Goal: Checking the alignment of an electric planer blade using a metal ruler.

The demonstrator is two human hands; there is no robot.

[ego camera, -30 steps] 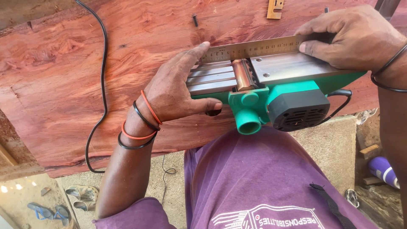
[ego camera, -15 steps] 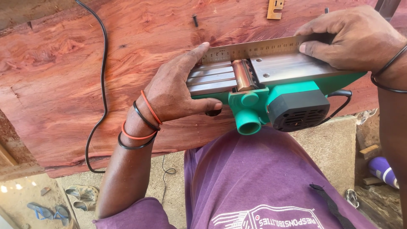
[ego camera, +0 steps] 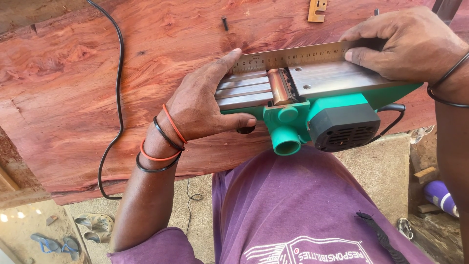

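A green electric planer point(ego camera: 312, 105) lies upside down on a reddish wood slab point(ego camera: 73, 83), its metal sole and cutter drum facing up. A steel ruler point(ego camera: 293, 56) lies along the far edge of the sole. My left hand point(ego camera: 205, 100) grips the front end of the planer, thumb by the black knob and index finger touching the ruler's left end. My right hand point(ego camera: 405, 41) presses the ruler's right end down on the rear of the sole. Both wrists carry bands.
A black power cord point(ego camera: 117, 98) runs over the slab's left part and hangs off its near edge. A small screw point(ego camera: 224, 23) and a metal bracket point(ego camera: 317, 10) lie at the slab's far side. Sandals point(ego camera: 93, 222) rest on the ground below left; my purple shirt fills the lower middle.
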